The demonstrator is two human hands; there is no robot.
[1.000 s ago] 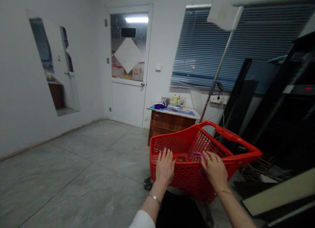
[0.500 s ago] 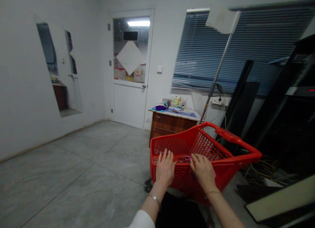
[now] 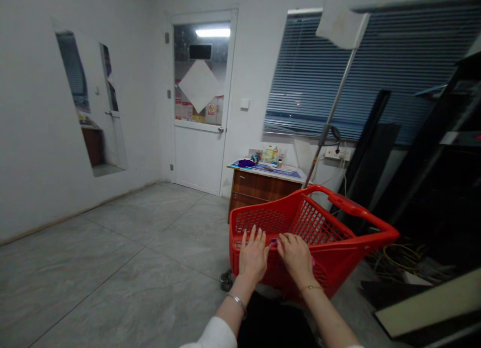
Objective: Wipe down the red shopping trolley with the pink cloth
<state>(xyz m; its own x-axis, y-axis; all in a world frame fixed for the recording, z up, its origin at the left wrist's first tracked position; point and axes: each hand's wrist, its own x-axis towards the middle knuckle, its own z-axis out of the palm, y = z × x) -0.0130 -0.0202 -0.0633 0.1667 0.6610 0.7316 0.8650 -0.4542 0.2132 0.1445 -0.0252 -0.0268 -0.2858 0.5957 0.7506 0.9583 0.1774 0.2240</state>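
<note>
A red plastic shopping cart (image 3: pixel 340 258) with perforated walls stands right in front of me, its handle to the right. My left hand (image 3: pixel 252 255) lies on the near rim with its fingers stretched forward, holding nothing. Just to its right, my right hand (image 3: pixel 296 258) is closed round a pink cloth (image 3: pixel 274 242) and presses it against the same rim. Most of the cloth is hidden under that hand; a bit shows by the fingertips and another by the outer edge of the palm.
Behind the cart is a wooden cabinet (image 3: pixel 250 188) with a purple cloth (image 3: pixel 246 163) and small bottles on top. A pole with a white flag (image 3: pixel 338 27) leans by the blinds. Cables and a pale board (image 3: pixel 428 308) lie right; a white door (image 3: pixel 197 157) stands at the back.
My right hand has slid left along the rim with the pink cloth, closer to my left hand. My left hand has stayed nearly in place.
</note>
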